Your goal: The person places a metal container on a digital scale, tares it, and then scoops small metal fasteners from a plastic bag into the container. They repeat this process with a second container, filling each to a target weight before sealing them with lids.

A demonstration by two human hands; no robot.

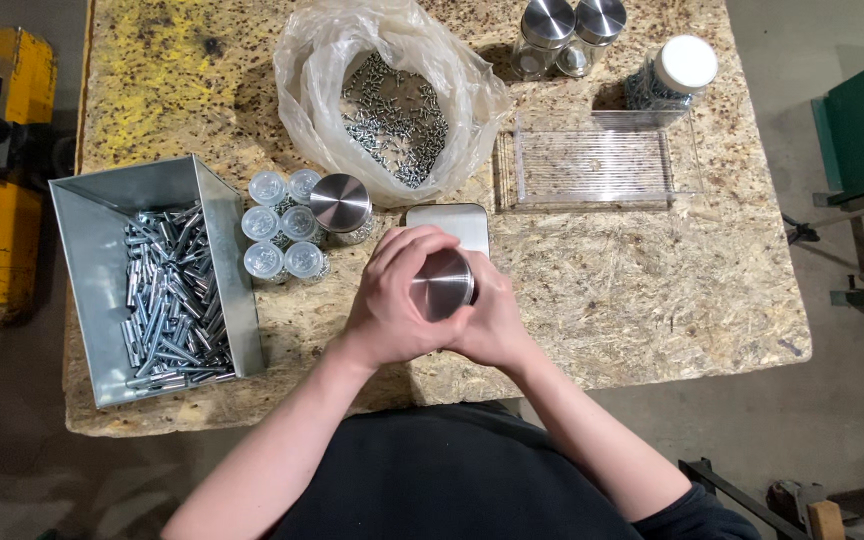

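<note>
Both my hands are wrapped around a small jar with a round brushed-metal lid [442,285], held over the near middle of the chipboard table [652,290]. My left hand [392,300] covers the lid's left side and top edge. My right hand [497,320] grips the jar from the right and below. The jar's body is hidden by my fingers. Just behind the jar lies a flat silver scale plate [452,222].
A metal bin [102,215] of long bolts stands at the left. Beside it are several open clear jars [282,235] and one lidded jar [340,205]. A plastic bag [392,110] of screws, a clear tray [597,165] and three more jars [602,40] sit at the back.
</note>
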